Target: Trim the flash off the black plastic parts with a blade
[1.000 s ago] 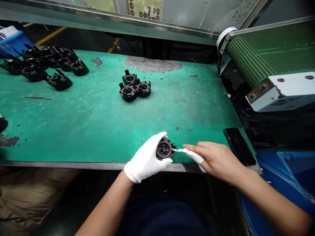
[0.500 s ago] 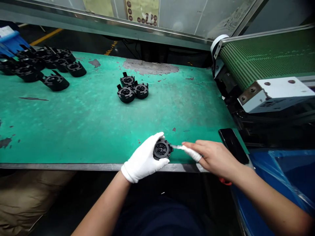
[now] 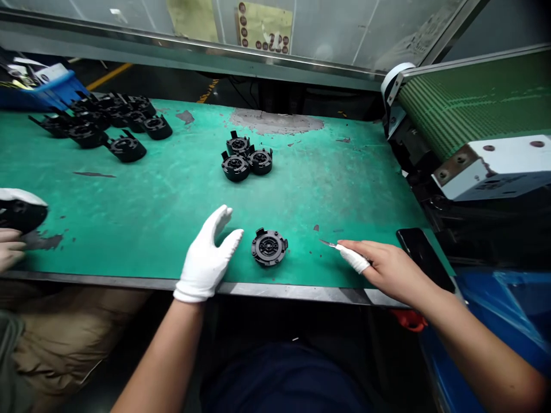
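A round black part (image 3: 269, 248) lies on the green table (image 3: 172, 201) near its front edge, touched by neither hand. To its left is my left hand (image 3: 207, 255) in a white glove, thumb and fingers apart, holding nothing. My right hand (image 3: 379, 264), bare apart from a white wrapping on one finger, is closed on a small knife (image 3: 329, 244) whose thin blade points left toward the part. Beyond them, three black round parts (image 3: 236, 166) stand together in mid-table.
Several black parts (image 3: 127, 147) stand at the back left beside a blue bin (image 3: 47, 92). Another person's hands (image 3: 11, 246) hold a black part at the left edge. A phone (image 3: 424, 258) lies right, below a green conveyor (image 3: 482, 103). Blue plastic (image 3: 503, 321) is at lower right.
My left hand has let go of the round part and moved left, its fingers now spread. The part rests on the table. The other person's hands have come into view at the left.
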### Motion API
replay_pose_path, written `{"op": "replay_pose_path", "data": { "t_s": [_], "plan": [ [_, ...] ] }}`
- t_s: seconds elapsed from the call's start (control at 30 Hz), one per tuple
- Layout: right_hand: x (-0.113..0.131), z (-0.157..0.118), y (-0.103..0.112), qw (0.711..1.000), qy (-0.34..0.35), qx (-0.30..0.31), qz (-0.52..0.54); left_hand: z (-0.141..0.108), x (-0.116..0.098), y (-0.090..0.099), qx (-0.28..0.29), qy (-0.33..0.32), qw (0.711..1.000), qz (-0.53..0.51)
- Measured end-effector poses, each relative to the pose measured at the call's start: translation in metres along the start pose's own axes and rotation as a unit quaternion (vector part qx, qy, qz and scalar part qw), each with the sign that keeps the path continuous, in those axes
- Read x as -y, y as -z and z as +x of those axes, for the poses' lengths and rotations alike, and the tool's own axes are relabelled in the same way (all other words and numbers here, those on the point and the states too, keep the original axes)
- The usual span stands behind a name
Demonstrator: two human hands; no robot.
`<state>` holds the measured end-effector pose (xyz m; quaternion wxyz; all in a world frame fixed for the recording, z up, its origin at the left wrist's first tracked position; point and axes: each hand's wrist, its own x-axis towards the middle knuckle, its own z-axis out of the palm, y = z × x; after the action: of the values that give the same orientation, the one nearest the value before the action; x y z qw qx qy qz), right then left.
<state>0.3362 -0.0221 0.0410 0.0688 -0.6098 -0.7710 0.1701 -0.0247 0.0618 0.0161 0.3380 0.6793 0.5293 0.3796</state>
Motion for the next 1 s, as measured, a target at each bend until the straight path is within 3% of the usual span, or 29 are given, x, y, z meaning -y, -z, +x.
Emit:
{"op": "replay_pose_path", "data": {
  "t_s": [0.07,0.2,0.33,0.47,0.6,0.7,0.8,0.87,0.93,1.0],
  "plan": [
    [0.011,0.008,-0.002,0.999,0.028,0.013,0.018,-0.010,0.001,-0.007,0.005,0.004,1.000,-0.009],
    [0.044,0.028,0.000,0.997,0.072,0.041,0.012,-0.023,-0.008,-0.037,0.089,-0.018,0.994,0.066],
    [0.062,0.042,0.005,0.995,0.065,0.055,-0.058,-0.022,-0.010,-0.056,0.065,-0.042,0.993,0.091],
    [0.052,0.056,0.010,0.990,0.040,0.057,-0.126,-0.020,-0.008,-0.056,0.061,-0.048,0.992,0.103],
    [0.011,0.070,0.022,0.983,-0.083,0.029,-0.163,-0.020,-0.013,-0.054,0.075,-0.023,0.991,0.112],
    [-0.011,0.070,0.027,0.984,-0.108,0.007,-0.144,-0.014,-0.020,-0.043,0.147,-0.020,0.982,0.119],
    [-0.008,0.061,0.018,0.995,-0.043,0.019,-0.088,0.003,-0.022,-0.017,0.273,-0.069,0.952,0.116],
    [0.003,0.053,0.008,0.998,0.009,0.039,-0.053,0.015,-0.018,0.006,0.304,-0.094,0.939,0.132],
    [0.013,0.046,-0.002,0.997,0.043,0.053,-0.031,0.023,-0.010,0.025,0.228,-0.078,0.958,0.153],
    [0.021,0.044,-0.007,0.996,0.065,0.058,-0.020,0.021,-0.004,0.035,0.100,-0.034,0.984,0.142]
  ]
}}
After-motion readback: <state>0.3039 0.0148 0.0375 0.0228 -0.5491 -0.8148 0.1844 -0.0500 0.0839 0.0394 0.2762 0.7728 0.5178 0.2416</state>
